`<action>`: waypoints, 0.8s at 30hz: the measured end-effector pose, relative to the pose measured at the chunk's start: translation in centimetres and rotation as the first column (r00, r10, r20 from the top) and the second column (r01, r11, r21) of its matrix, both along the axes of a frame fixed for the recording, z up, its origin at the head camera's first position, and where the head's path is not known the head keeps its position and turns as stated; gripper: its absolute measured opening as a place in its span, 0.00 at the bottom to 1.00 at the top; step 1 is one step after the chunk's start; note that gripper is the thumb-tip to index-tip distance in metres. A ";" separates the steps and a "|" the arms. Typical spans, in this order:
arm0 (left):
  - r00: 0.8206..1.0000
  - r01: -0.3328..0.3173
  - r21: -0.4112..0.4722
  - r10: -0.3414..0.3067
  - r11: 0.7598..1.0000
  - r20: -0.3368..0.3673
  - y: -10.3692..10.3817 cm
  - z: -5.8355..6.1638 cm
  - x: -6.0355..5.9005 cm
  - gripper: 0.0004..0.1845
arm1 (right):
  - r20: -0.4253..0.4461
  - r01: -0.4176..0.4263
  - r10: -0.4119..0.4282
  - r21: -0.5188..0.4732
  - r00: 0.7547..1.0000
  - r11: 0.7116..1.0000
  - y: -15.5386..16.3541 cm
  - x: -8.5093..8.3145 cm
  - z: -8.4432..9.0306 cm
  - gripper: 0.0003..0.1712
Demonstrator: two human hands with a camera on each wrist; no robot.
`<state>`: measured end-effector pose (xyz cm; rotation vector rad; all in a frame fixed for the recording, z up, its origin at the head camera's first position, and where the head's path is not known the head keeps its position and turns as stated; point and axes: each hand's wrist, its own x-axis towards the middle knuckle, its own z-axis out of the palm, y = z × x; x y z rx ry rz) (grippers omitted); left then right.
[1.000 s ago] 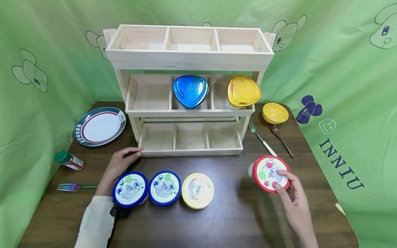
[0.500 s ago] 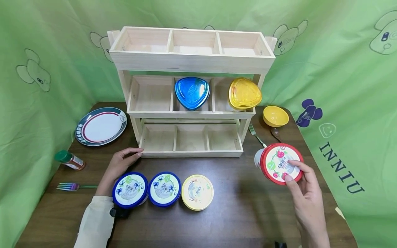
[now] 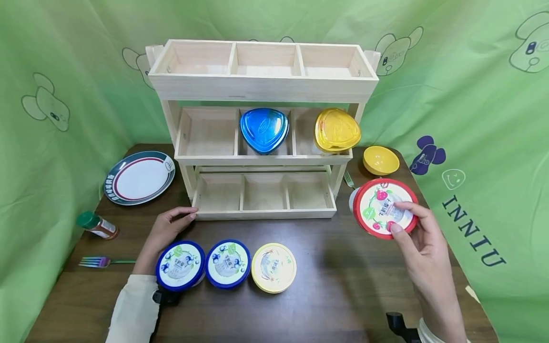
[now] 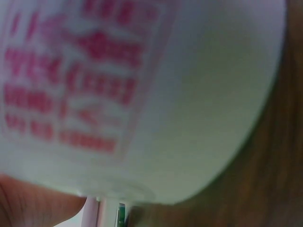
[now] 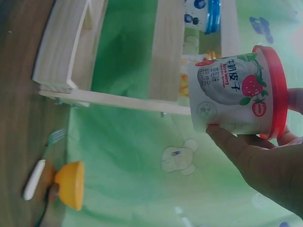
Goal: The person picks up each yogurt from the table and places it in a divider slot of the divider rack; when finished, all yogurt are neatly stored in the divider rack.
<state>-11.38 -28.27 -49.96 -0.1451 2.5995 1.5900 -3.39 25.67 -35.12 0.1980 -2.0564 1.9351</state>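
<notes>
A staged tabletop set: green cartoon-print backdrop cloth (image 3: 472,95) draped around a dark wooden table (image 3: 334,286).

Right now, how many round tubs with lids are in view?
4: two blue tubs and a yellow tub in a row on the table, a red tub held by the right hand.

Bright, even light with soft shadows; left wrist view badly blurred, head view edge-warped.
</notes>
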 end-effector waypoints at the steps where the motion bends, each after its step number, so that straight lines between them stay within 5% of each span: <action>1: 1.000 0.004 0.002 -0.004 1.000 -0.007 -0.1 -0.1 -0.1 0.18 | -0.009 -0.004 0.004 0.006 1.000 1.000 -0.1 -0.1 0.2 0.27; 7: 1.000 0.019 0.065 -0.018 0.998 -0.015 0.0 0.7 0.2 0.21 | -0.043 -0.029 0.028 -0.022 0.999 0.999 -0.8 -1.0 1.7 0.28; 14: 0.999 -0.003 0.021 0.002 1.000 0.044 1.2 2.1 0.7 0.22 | -0.042 -0.038 0.038 -0.012 0.998 0.999 -2.1 -2.1 3.5 0.27; 24: 0.997 -0.012 0.051 0.008 0.999 0.070 1.4 2.0 0.6 0.22 | -0.107 -0.103 0.101 -0.022 0.989 0.994 -4.3 -3.7 5.0 0.26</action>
